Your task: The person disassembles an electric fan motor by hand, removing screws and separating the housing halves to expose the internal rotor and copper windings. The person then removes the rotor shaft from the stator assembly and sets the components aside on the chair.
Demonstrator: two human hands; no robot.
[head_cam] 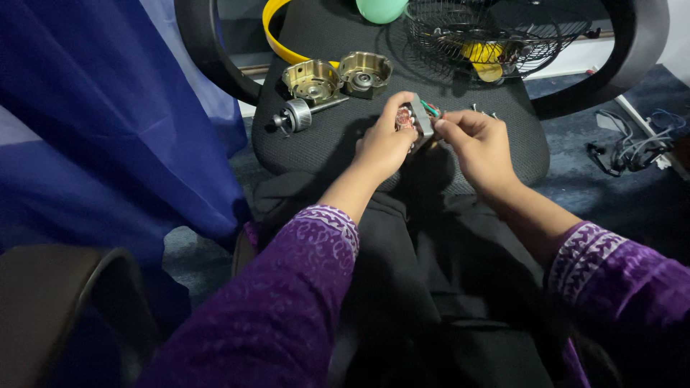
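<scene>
Both hands work over the near edge of the black chair seat (pixel 338 151). Left hand (pixel 384 147) grips the motor stator (pixel 417 118), copper coil showing; right hand (pixel 478 144) pinches it at the wire side. Judgement: keep it steady and spare the thin wires.

Far right, wire fan guard (pixel 503 29) cradles a yellow piece (pixel 483 54). Far left, two metal housing halves (pixel 338 77) lie open, holding nothing loose; rotor (pixel 296 115) beside them.

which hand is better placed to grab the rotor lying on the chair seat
Left. The left hand is nearer the rotor, which lies to its left on the seat; the right hand would have to cross over. Both now hold the stator.
</scene>
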